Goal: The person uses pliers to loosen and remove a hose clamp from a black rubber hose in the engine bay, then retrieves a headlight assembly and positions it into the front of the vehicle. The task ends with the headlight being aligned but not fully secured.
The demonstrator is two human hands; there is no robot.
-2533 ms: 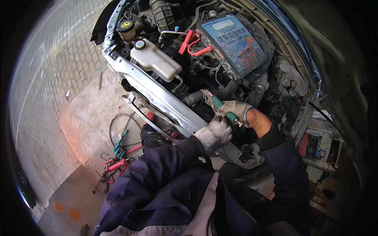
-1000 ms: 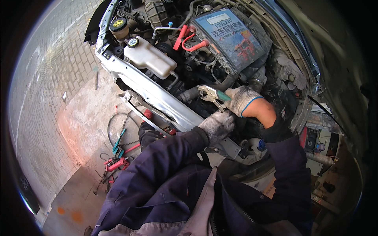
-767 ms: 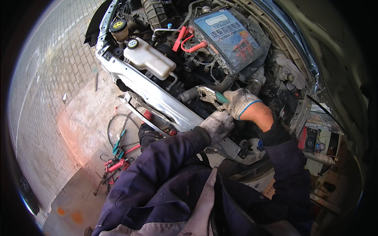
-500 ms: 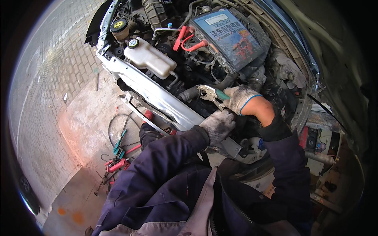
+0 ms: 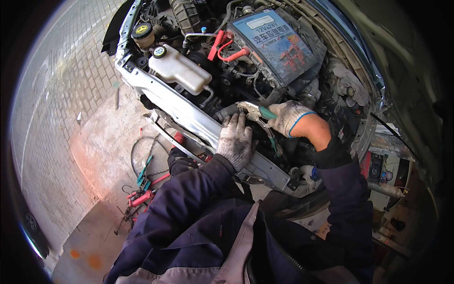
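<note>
Here the grey-white knit-gloved right hand [image 5: 290,118] is clamped on green-handled metal locking pliers [image 5: 256,110], just beyond the long silver metal crossbeam [image 5: 185,110]; the matching-gloved left hand [image 5: 235,142], fingers outstretched, lies across that crossbeam.

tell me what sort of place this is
Likely a car repair spot, apparently outdoors: an exposed engine bay, green-handled pliers in the right hand, and brick paving at the left.
</note>
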